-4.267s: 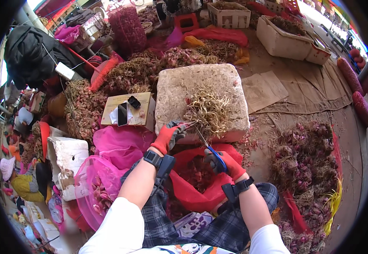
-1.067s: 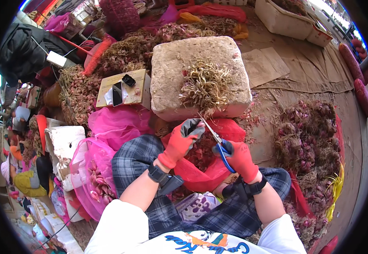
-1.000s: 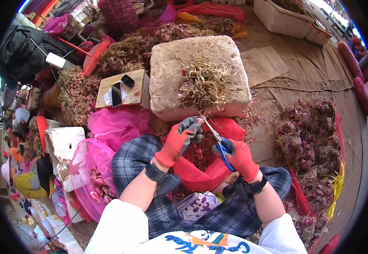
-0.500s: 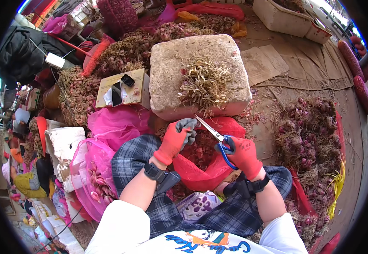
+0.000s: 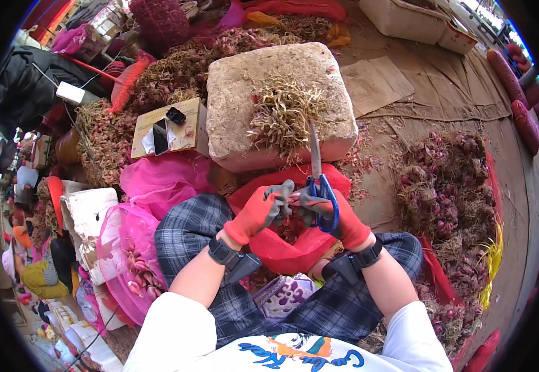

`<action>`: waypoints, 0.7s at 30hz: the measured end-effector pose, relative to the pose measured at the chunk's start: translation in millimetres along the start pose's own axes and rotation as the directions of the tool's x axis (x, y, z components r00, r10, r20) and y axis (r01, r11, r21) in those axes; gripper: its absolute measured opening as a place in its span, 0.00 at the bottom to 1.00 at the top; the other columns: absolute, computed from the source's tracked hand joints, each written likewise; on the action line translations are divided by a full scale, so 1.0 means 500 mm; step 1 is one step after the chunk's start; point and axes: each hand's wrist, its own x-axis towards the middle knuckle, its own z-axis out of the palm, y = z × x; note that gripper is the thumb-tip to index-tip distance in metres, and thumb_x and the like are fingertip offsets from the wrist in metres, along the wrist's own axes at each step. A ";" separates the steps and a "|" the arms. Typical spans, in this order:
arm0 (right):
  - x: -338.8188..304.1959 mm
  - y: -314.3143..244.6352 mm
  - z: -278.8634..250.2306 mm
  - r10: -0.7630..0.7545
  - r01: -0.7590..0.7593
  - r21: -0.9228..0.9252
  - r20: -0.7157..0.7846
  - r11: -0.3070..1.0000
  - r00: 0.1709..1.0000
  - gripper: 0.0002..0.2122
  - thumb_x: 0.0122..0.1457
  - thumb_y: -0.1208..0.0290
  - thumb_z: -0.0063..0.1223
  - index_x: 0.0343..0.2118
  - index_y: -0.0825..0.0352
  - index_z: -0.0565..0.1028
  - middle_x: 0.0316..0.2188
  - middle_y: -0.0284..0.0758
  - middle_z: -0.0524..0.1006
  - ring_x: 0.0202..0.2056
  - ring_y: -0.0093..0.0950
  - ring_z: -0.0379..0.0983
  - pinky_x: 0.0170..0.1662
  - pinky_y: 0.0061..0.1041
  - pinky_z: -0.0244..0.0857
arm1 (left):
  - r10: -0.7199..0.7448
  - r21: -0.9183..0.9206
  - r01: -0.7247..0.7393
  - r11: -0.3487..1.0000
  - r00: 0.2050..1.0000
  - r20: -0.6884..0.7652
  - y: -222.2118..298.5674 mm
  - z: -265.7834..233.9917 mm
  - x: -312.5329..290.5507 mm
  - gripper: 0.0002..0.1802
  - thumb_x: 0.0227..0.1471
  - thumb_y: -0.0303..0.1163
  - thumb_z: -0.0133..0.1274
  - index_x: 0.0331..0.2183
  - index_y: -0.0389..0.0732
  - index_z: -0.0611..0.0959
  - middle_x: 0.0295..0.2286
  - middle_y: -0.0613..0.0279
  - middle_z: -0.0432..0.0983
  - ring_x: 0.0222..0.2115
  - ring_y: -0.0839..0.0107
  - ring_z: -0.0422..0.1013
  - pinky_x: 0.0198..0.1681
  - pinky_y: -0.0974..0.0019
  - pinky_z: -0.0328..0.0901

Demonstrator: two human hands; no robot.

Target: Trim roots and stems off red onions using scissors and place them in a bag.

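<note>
Both my hands wear red gloves with grey fingers, and they meet over an open red mesh bag between my knees. My left hand is closed in a pinch on a small pinkish bulb, apparently a shallot. My right hand keeps blue-handled scissors in its grip, blades together and pointing away from me. Its grey fingertips also touch the bulb. Just beyond, a heap of dry stalks and roots lies on a foam block.
Bunched shallots lie on the right, more behind the block. On the left, a pink mesh bag contains loose bulbs. A carton carries a phone and a black watch. A white foam box stands farther left.
My right hand has moved left, up against my left hand. The scissors have swung from pointing up-left to nearly straight away from me, and their blades have come together.
</note>
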 end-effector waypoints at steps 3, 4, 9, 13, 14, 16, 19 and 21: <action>0.006 0.030 -0.016 -0.052 0.058 0.102 -0.059 0.993 0.997 0.13 0.52 0.66 0.53 0.37 0.69 0.71 0.26 0.33 0.73 0.23 0.20 0.70 0.26 0.19 0.64 | -0.009 -0.104 -0.004 0.995 0.992 -0.126 0.017 0.029 0.007 0.21 0.55 0.50 0.44 0.29 0.40 0.73 0.21 0.71 0.67 0.18 0.84 0.59 0.22 0.76 0.57; 0.003 0.031 -0.018 -0.049 0.055 0.102 -0.058 0.993 0.997 0.13 0.52 0.66 0.53 0.37 0.69 0.71 0.26 0.33 0.73 0.23 0.20 0.70 0.26 0.19 0.64 | -0.011 -0.162 -0.020 0.987 0.981 -0.192 0.019 0.034 0.010 0.18 0.55 0.46 0.46 0.29 0.40 0.73 0.22 0.71 0.67 0.18 0.85 0.59 0.22 0.76 0.57; 0.000 0.019 -0.017 -0.103 0.104 0.004 -0.118 0.995 0.988 0.12 0.52 0.68 0.54 0.37 0.69 0.71 0.25 0.31 0.73 0.22 0.20 0.69 0.26 0.19 0.64 | 0.065 0.174 -0.033 0.984 0.981 -0.180 0.007 0.017 0.026 0.10 0.50 0.34 0.54 0.32 0.40 0.74 0.24 0.72 0.69 0.23 0.86 0.62 0.25 0.78 0.60; 0.010 0.026 -0.012 -0.136 0.132 -0.035 -0.161 0.991 0.978 0.10 0.51 0.71 0.55 0.35 0.69 0.72 0.23 0.29 0.73 0.22 0.17 0.68 0.25 0.18 0.62 | 0.099 -0.003 -0.102 0.995 0.967 -0.236 0.000 0.017 0.037 0.10 0.50 0.29 0.54 0.36 0.37 0.75 0.30 0.69 0.71 0.30 0.83 0.66 0.31 0.76 0.64; 0.014 0.022 -0.004 -0.162 0.147 -0.099 -0.154 0.984 0.975 0.09 0.51 0.71 0.56 0.34 0.68 0.73 0.22 0.28 0.72 0.22 0.16 0.67 0.24 0.17 0.61 | 0.104 0.000 -0.107 0.994 0.962 -0.252 -0.002 0.013 0.037 0.10 0.50 0.29 0.54 0.36 0.37 0.75 0.30 0.69 0.71 0.30 0.83 0.66 0.31 0.76 0.64; 0.027 0.020 0.019 -0.188 0.160 -0.217 -0.119 0.963 0.975 0.09 0.51 0.71 0.57 0.34 0.68 0.73 0.22 0.27 0.72 0.23 0.15 0.66 0.25 0.16 0.60 | 0.191 -0.164 -0.218 0.962 0.968 -0.165 -0.008 -0.016 0.018 0.13 0.49 0.26 0.52 0.40 0.37 0.75 0.35 0.66 0.72 0.33 0.81 0.68 0.35 0.75 0.65; 0.021 0.031 0.016 -0.322 0.246 -0.506 -0.066 0.826 0.944 0.08 0.54 0.71 0.52 0.35 0.68 0.74 0.25 0.26 0.74 0.26 0.15 0.67 0.28 0.17 0.61 | 0.171 0.077 -0.160 0.984 0.972 -0.163 -0.029 -0.017 0.009 0.13 0.47 0.22 0.50 0.39 0.39 0.77 0.32 0.67 0.74 0.32 0.80 0.68 0.34 0.75 0.65; -0.007 0.026 0.002 -0.273 0.169 -0.433 -0.190 0.885 0.943 0.10 0.53 0.71 0.52 0.37 0.68 0.73 0.20 0.27 0.72 0.19 0.15 0.66 0.21 0.16 0.58 | 0.212 -0.013 -0.217 0.976 0.963 -0.165 -0.017 0.025 0.023 0.07 0.44 0.26 0.55 0.31 0.40 0.79 0.22 0.70 0.73 0.23 0.82 0.65 0.27 0.73 0.63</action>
